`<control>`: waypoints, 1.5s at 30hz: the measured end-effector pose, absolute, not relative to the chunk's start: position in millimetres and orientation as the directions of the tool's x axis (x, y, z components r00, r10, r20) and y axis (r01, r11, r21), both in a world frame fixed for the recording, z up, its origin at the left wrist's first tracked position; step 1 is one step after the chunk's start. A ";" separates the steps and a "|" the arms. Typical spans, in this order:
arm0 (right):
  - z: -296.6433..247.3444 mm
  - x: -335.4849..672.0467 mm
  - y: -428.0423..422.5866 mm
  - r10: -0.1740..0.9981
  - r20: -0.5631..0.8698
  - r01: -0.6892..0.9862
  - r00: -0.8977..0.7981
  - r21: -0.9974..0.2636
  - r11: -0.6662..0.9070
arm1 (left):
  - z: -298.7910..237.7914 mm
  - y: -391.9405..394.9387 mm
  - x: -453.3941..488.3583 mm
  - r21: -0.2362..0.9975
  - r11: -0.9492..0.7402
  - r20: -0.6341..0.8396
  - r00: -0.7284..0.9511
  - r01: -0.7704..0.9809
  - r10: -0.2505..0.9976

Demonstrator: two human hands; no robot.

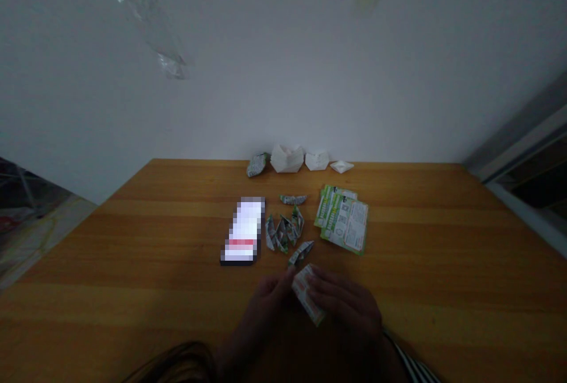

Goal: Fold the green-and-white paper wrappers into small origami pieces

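A small folded printed paper [305,289], white with green and reddish print, is between my hands near the table's front edge. My left hand [266,303] grips its left edge, the thumb along the side and the other fingers curled. From the right, the fingers of my right hand [348,306] press together over its upper right part. Just beyond lies a narrow folded paper piece [302,252]. Several folded paper pieces [284,232] sit behind it, and one more folded strip [293,200] lies farther back. Flat printed sheets [345,222] overlap to the right.
A phone [243,229] with a lit, pixelated screen lies left of the folded pieces. Along the wall [283,75] stand a crumpled-looking printed paper piece [257,165] and white folded papers [287,159]. All rest on a wooden table [155,241].
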State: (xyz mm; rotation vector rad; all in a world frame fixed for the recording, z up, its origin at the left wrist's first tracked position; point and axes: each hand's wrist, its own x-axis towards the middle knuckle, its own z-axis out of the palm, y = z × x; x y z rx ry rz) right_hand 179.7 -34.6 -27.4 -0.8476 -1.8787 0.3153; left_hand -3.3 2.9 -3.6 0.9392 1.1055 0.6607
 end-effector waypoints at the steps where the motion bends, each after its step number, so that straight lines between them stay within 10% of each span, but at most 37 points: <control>1: -26.6 178.4 -32.6 0.672 0.686 0.400 -0.279 -0.553 0.731 | -4.3 3.5 -3.8 0.891 0.454 -0.428 0.324 -0.005 0.844; 9: -20.3 169.5 -27.7 0.973 0.227 0.157 -0.039 -0.960 0.231 | -6.9 8.7 -11.5 0.939 0.174 -0.266 0.307 0.297 0.914; 15: -17.1 156.5 -32.6 0.988 -0.138 0.064 0.070 -0.988 -0.142 | -6.1 4.8 -3.6 0.925 0.296 -0.359 0.289 0.240 0.888; 21: -18.7 152.0 -38.5 0.988 0.100 0.141 0.116 -0.987 0.083 | 2.6 1.3 0.3 0.880 0.467 -0.419 0.318 -0.087 0.850; 27: -36.7 155.1 -37.6 0.795 0.590 0.458 -0.139 -0.674 0.580 | 5.8 1.1 -0.8 0.825 0.513 -0.432 0.321 -0.236 0.843; 35: -41.2 156.8 -36.1 0.749 0.604 0.484 -0.274 -0.586 0.650 | -1.3 2.3 -6.2 0.765 0.582 -0.502 0.311 -0.277 0.807; 45: -20.0 155.7 -34.0 0.835 0.476 0.282 -0.276 -0.791 0.544 | 8.1 6.9 -7.5 0.907 0.405 -0.375 0.216 -0.116 0.901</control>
